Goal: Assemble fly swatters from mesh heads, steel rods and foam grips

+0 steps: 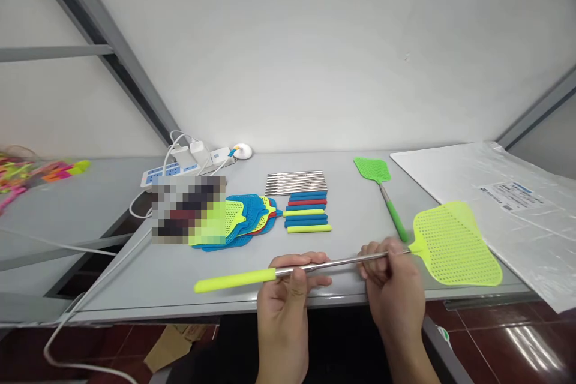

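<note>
Across both hands lies a yellow telescopic fly swatter, its metal rod drawn out and its yellow handle pointing left. My left hand pinches the thicker part of the rod just right of the handle, thumb in front, some fingers stretched behind. Near the swatter's head, my right hand is closed around the thin end of the rod. Beyond them on the table are a green fly swatter, a row of metal rods, several coloured handles and a pile of blue, yellow and red swatter heads.
A power strip with white plugs and cables stands at the back left, near a small white round device. A blurred-out patch covers something beside the pile. White plastic-wrapped sheeting overhangs the table's right front edge. Colourful items lie far left.
</note>
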